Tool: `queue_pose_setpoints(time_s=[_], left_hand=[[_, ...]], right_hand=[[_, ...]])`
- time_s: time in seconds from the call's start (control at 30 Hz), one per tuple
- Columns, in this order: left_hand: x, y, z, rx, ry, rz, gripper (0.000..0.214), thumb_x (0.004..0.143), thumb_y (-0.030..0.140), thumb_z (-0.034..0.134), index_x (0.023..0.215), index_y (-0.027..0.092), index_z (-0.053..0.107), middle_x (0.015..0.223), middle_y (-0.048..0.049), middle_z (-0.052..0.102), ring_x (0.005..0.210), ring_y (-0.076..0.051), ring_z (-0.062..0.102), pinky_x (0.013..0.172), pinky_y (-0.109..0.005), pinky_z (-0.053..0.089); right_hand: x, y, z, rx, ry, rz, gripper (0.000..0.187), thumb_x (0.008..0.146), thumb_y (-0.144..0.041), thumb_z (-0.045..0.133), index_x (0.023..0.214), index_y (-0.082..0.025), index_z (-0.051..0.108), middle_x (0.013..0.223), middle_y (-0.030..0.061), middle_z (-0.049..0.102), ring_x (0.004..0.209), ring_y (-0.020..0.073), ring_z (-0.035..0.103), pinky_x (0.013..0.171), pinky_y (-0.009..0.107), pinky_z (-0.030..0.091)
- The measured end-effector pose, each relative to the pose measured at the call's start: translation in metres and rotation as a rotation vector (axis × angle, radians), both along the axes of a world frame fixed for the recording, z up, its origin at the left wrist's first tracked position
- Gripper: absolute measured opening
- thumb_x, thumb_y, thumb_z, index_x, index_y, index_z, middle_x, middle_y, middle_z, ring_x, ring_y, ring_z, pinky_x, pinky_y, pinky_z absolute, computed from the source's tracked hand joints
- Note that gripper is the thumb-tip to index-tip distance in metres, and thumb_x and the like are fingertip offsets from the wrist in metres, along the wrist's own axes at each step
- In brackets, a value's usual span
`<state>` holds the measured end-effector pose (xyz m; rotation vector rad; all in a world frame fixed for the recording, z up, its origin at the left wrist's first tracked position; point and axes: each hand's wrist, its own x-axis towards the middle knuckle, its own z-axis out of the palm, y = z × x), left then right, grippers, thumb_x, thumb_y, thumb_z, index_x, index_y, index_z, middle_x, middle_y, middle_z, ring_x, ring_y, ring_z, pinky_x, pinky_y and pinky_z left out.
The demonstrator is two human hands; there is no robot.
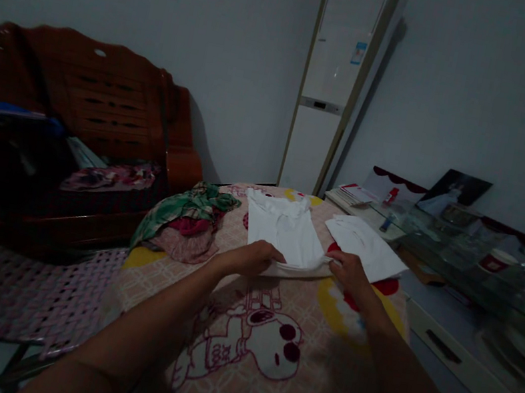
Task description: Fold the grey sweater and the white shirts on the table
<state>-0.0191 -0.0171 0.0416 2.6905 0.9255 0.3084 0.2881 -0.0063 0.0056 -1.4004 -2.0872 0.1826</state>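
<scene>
A white shirt (277, 226) lies spread on a table under a patterned cloth (266, 346), its collar end away from me. My left hand (256, 258) grips the near edge of the shirt at its left side, fingers closed on the fabric. At the right end of that same edge, my right hand (346, 269) pinches the cloth, and the hem is lifted a little between both hands. Just beyond my right hand lies a folded white garment (360, 244). A heap of crumpled clothes (192, 218), green plaid and pink, sits left of the shirt.
A wooden sofa (107, 95) with clothes on it stands at the left, near a woven pink seat (12, 288). On the right, a glass-topped cabinet (466, 253) holds a paper cup (498, 260) and a photo (454, 190). A tall air conditioner (331, 80) stands in the corner.
</scene>
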Motion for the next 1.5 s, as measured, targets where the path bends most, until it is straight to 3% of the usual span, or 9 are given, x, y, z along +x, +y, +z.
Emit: queue_pose_setpoints(time_s=[0.2,0.37,0.47,0.6,0.73,0.87,1.07,1.3,1.5], left_hand=[[-0.007,0.075,0.023,0.125,0.155,0.226,0.048,0.075,-0.001,0.046,0.112,0.016,0.073,0.109,-0.0104,0.074,0.104,-0.022,0.067,0.093,-0.031,0.05],[-0.005,0.111,0.006,0.312,0.1,0.575,0.05,0.084,0.001,0.045,0.13,0.012,0.061,0.129,-0.017,0.063,0.121,-0.025,0.059,0.104,-0.038,0.043],[-0.007,0.094,-0.017,0.251,0.051,0.474,0.047,0.089,0.012,0.052,0.135,0.013,0.055,0.138,-0.0156,0.058,0.126,-0.024,0.055,0.108,-0.035,0.041],[-0.01,0.057,-0.047,0.092,0.165,0.232,0.044,0.087,0.026,0.061,0.13,0.018,0.059,0.126,-0.0119,0.066,0.115,-0.026,0.062,0.099,-0.034,0.047],[-0.006,0.04,-0.061,0.136,0.18,0.301,0.034,0.09,0.018,0.052,0.123,0.017,0.061,0.123,-0.0147,0.066,0.109,-0.027,0.065,0.091,-0.036,0.05],[0.001,0.044,-0.066,0.168,0.192,0.348,0.029,0.095,0.027,0.049,0.117,0.016,0.064,0.114,-0.0149,0.069,0.101,-0.027,0.068,0.086,-0.036,0.051],[-0.014,0.048,-0.044,0.149,0.231,0.314,0.041,0.083,0.008,0.052,0.119,0.017,0.07,0.109,-0.0111,0.074,0.101,-0.025,0.068,0.09,-0.032,0.049],[-0.036,0.037,0.003,-0.178,0.138,-0.03,0.042,0.069,-0.001,0.054,0.097,0.019,0.077,0.084,0.0017,0.075,0.079,-0.014,0.065,0.074,-0.019,0.046],[-0.034,0.036,-0.003,-0.541,0.156,-0.12,0.023,0.071,0.009,0.068,0.091,0.016,0.076,0.067,0.0059,0.068,0.062,-0.009,0.056,0.058,-0.016,0.042]], right_hand=[[-0.032,0.082,0.025,0.079,-0.129,-0.167,0.034,0.081,-0.014,0.054,0.105,-0.019,0.076,0.103,0.0088,0.077,0.097,0.0262,0.068,0.09,0.035,0.049],[-0.056,0.114,0.017,0.155,-0.16,-0.2,0.043,0.087,-0.012,0.05,0.126,-0.016,0.066,0.118,0.013,0.071,0.11,0.0274,0.061,0.1,0.04,0.044],[-0.06,0.104,-0.004,0.079,-0.218,-0.233,0.037,0.086,-0.01,0.05,0.117,-0.013,0.07,0.116,0.0153,0.07,0.11,0.0278,0.061,0.1,0.039,0.045],[-0.056,0.074,-0.032,-0.005,-0.301,-0.17,0.034,0.08,-0.006,0.051,0.103,-0.015,0.074,0.107,0.0117,0.074,0.102,0.024,0.065,0.093,0.033,0.047],[-0.048,0.052,-0.046,-0.008,-0.421,-0.072,0.043,0.077,-0.003,0.053,0.114,-0.015,0.071,0.115,0.0125,0.071,0.107,0.0251,0.062,0.094,0.034,0.046],[-0.052,0.045,-0.044,0.024,-0.55,-0.052,0.04,0.084,-0.004,0.047,0.115,-0.014,0.07,0.118,0.0152,0.07,0.106,0.026,0.062,0.09,0.035,0.046],[-0.061,0.035,-0.011,-0.057,-0.523,-0.099,0.027,0.084,-0.012,0.049,0.093,-0.016,0.075,0.093,0.0134,0.074,0.089,0.0239,0.065,0.074,0.03,0.043],[-0.047,0.027,0.015,-0.417,-0.193,0.209,0.019,0.064,-0.01,0.049,0.052,-0.017,0.062,0.05,-0.0012,0.055,0.056,0.0131,0.05,0.053,0.024,0.031],[-0.036,0.023,0.014,-0.776,0.013,0.298,0.012,0.064,-0.017,0.06,0.055,-0.015,0.068,0.044,-0.004,0.053,0.041,0.0081,0.039,0.043,0.021,0.027]])
